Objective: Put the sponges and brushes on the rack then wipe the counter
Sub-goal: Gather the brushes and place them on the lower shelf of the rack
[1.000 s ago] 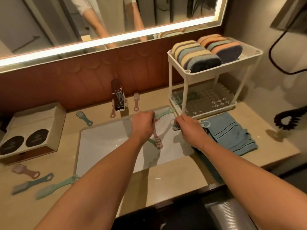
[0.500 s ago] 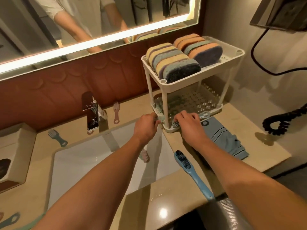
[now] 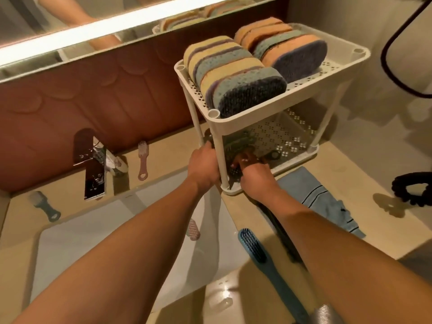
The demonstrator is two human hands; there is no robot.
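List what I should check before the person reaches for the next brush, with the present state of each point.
1. Sponges on the top shelf of the rack: ok, two rows stand there.
2. Room on the lower shelf: ok, its right part is bare.
3. Hands free: cannot tell; the left hand and right hand are at the lower shelf, blurred.
4. All brushes racked: not ok; a blue brush and a grey brush lie on the counter, a pink brush beside the faucet, a second pink brush in the sink.
5. Cloth ready for wiping: ok, it lies in front of the rack.
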